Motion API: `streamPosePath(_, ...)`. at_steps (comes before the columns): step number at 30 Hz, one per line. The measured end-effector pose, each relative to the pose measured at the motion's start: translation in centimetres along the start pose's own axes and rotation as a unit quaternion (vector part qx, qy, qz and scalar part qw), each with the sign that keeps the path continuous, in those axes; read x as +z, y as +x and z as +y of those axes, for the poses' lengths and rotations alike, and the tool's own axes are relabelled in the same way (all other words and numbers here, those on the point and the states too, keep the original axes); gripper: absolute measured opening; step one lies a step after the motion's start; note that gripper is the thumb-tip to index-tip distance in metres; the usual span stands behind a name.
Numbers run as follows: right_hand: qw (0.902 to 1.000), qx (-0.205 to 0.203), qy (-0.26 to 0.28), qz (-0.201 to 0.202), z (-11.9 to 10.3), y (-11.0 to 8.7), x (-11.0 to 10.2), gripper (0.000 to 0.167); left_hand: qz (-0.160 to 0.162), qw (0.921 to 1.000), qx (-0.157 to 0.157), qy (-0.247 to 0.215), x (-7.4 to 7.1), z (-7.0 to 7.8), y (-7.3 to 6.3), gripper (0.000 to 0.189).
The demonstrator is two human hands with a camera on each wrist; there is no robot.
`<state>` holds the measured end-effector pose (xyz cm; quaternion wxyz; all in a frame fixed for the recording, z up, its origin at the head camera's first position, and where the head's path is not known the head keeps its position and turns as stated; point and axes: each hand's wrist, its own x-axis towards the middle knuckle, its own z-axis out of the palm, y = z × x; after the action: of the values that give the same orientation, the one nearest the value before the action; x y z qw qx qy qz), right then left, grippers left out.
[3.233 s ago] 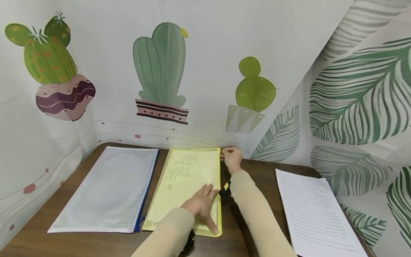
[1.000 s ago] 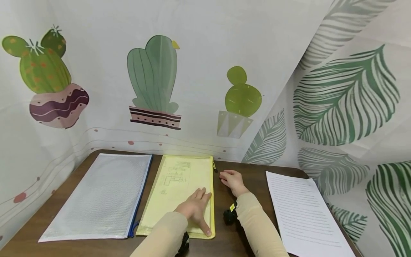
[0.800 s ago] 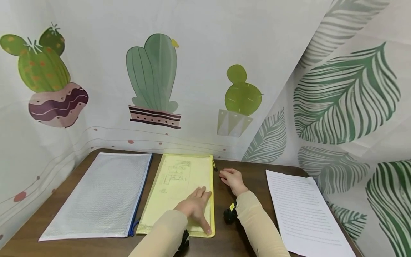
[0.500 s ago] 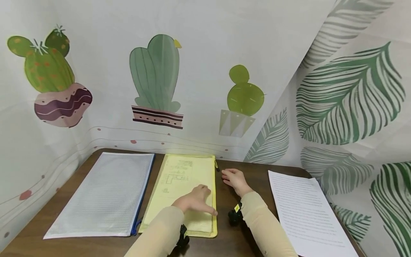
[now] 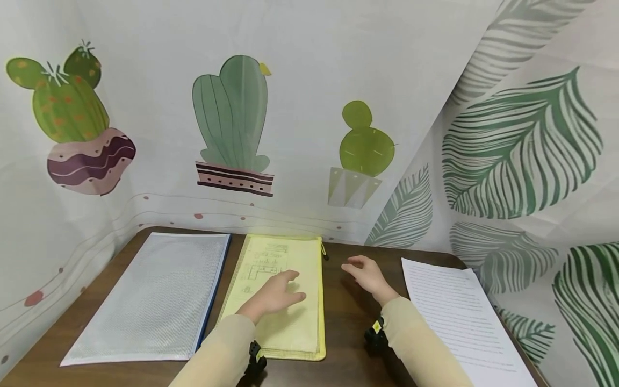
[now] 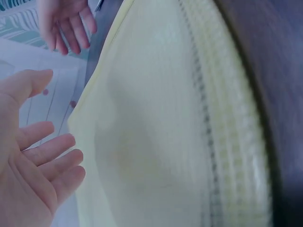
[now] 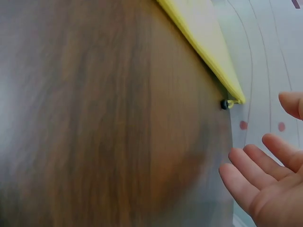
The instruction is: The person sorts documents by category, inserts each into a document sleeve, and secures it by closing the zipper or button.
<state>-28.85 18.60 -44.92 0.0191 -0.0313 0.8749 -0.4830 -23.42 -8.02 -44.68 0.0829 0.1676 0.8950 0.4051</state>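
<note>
Yellow folder (image 5: 301, 322), print (image 5: 266, 262) illegibly small

Yellow and white on dark brown — greens behind.
Yellow mesh folder (image 5: 302, 336), fine grid weave, stronger yellow edging (image 5: 321, 301), grey line drawing (image 5: 261, 269) showing through; zip pull (image 7: 226, 104) yellow, black-tipped. White mesh folder (image 5: 150, 298), tiny grid too, blue strip (image 5: 214, 290) along one side. Table (image 5: 345, 322) dark brown, streaked wood grain. Paper stack (image 5: 454, 306) white, close grey rows. Sleeves (image 5: 430, 344) plain cream. Backdrop (image 5: 304, 123) white — green cactus (image 5: 70, 113), orange-spotted, in a purple-waved pink pot (image 5: 94, 161); grey-green cactus (image 5: 237, 113), dark ribs, yellow bloom (image 5: 265, 69); lime cactus (image 5: 366, 150); green-and-white striped leaves (image 5: 522, 145).
</note>
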Motion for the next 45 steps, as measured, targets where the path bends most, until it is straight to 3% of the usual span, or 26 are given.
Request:
streamPosePath(4,0.9985,-0.006,-0.045,0.031,0.5,-0.8,-0.9,0.045,0.019,0.9997,-0.004,0.014,-0.7,-0.5,-0.6,0.063)
streamPosePath(13,0.9968,0.003,-0.060,0.053,1.7,-2.5,-3.0,0.048,0.072,0.9959,-0.026,0.048,-2.4,-1.6,-2.1,0.062)
streamPosePath(21,0.9943,0.014,-0.083,0.066,2.7,-3.7,-5.2,0.049,0.099,0.9925,-0.044,0.058,-3.8,-2.8,-3.6,0.062)
streamPosePath(27,0.9913,0.010,-0.111,0.070,2.6,-4.3,-6.6,0.048,0.106,0.9899,-0.066,0.067,-4.6,-3.9,-4.6,0.062)
streamPosePath(38,0.9861,0.022,-0.150,0.069,2.9,-5.9,-9.0,0.051,0.115,0.9850,-0.067,0.110,-6.3,-4.9,-5.8,0.062)
streamPosePath(45,0.9823,0.039,-0.167,0.074,4.1,-7.0,-10.7,0.053,0.102,0.9816,-0.104,0.124,-7.3,-4.9,-6.7,0.063)
